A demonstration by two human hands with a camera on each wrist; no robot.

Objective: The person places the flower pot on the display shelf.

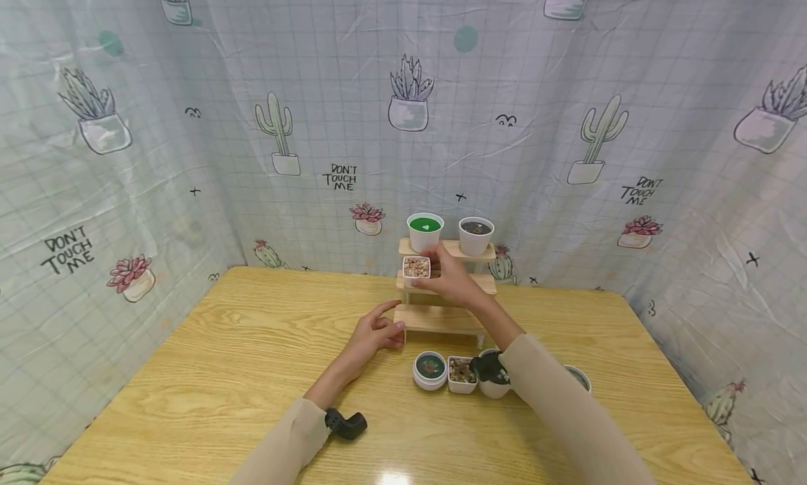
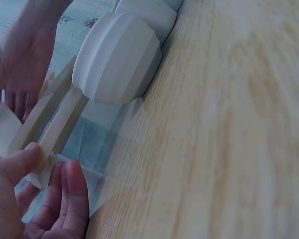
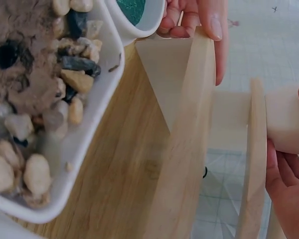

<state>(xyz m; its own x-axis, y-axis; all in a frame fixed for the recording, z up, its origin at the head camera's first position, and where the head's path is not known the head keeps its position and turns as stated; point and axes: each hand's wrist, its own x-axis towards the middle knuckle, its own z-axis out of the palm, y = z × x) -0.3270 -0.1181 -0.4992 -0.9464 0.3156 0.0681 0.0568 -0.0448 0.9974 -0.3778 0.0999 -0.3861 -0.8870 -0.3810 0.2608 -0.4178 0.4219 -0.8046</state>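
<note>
A small square white flowerpot [image 1: 417, 268] filled with pebbles is at the left end of the middle tier of a wooden three-tier plant stand [image 1: 441, 319]. My right hand [image 1: 455, 280] holds this pot by its sides, thumb at the front; in the right wrist view the pot [image 3: 288, 122] touches or nearly touches the tier's edge. At the lowest tier's left end, my left hand [image 1: 373, 335] grips the board, and the left wrist view shows the thumb [image 2: 22, 162] on its edge. Two round white pots, one green-topped [image 1: 425, 225], one dark-filled [image 1: 476, 228], stand on the top tier.
In front of the stand stand a round pot with green filling [image 1: 430, 367], a square pebble pot [image 1: 462, 375] and another white pot [image 1: 494, 388], partly behind my right wrist. One more pot [image 1: 578, 378] shows beyond the right sleeve. A patterned curtain [image 1: 353, 85] surrounds the wooden table [image 1: 252, 345].
</note>
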